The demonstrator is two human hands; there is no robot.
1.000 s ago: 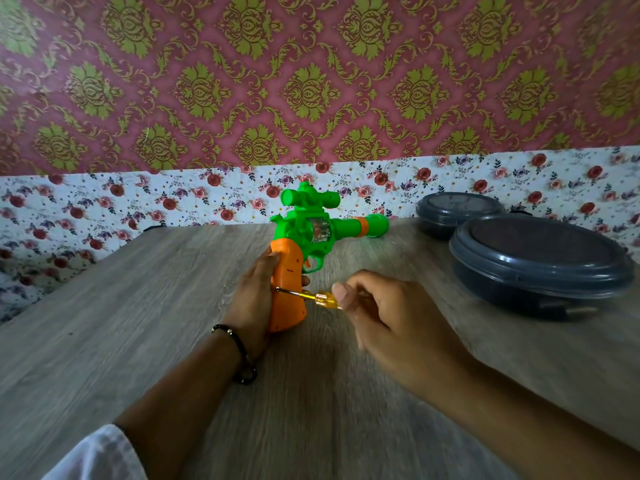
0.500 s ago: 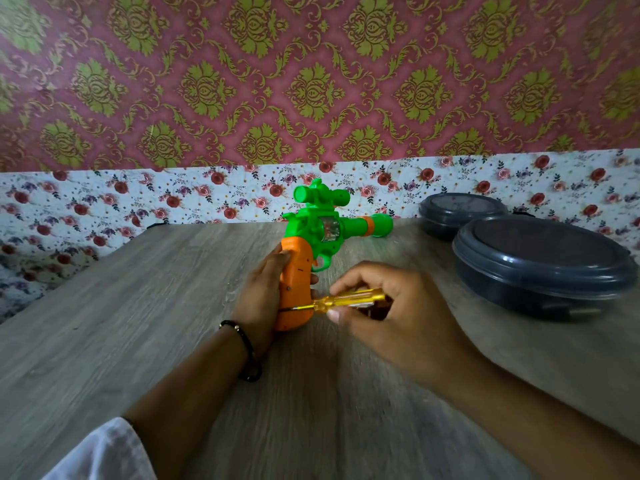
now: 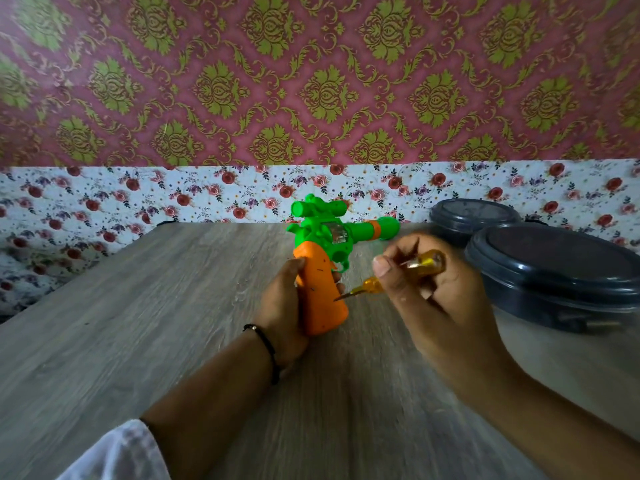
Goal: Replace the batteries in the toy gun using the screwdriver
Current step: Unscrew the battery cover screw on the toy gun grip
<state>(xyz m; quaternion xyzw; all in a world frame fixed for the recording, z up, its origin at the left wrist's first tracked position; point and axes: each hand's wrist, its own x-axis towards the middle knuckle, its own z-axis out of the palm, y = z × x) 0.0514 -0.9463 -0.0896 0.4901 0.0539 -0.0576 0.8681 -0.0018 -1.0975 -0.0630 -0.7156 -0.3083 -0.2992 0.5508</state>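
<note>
The left hand (image 3: 284, 306) wraps the orange handle of the toy gun (image 3: 322, 268), thumb along the near side and fingertips just showing round the far edge, so its grip is closed firmly on the handle. The gun stands handle-down above the counter (image 3: 138, 323), green barrel pointing right toward the wall.

The right hand (image 3: 426, 292) holds the screwdriver (image 3: 398, 275), its yellow handle lying across the curled fingers with the thumb pressed on top; this grip is clenched round the tool. The metal tip meets the right face of the orange handle, low down. Whether it sits in a screw is too small to tell.

A black band (image 3: 266, 348) circles the left wrist, and a white sleeve (image 3: 117, 452) shows at the lower edge. Two dark round lidded tubs (image 3: 554, 271) sit on the counter to the right, apart from both hands.
</note>
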